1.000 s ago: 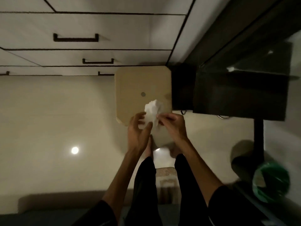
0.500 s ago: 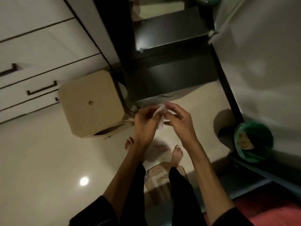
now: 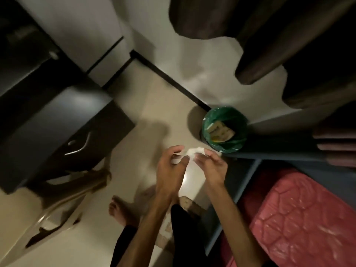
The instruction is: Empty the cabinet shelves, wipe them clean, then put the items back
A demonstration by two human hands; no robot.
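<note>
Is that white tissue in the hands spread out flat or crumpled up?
Crumpled: the white tissue is a bunched wad pinched between the left hand and the right hand, not a flat sheet.

Beside the bin point(image 3: 224, 130) lined with glossy green plastic, the crumpled white tissue point(image 3: 194, 151) looks soft and matt, the floor point(image 3: 152, 105) is smooth and polished, the dark cabinet point(image 3: 63, 120) has a satin sheen, and the red mattress point(image 3: 300, 218) is quilted cloth.
</note>
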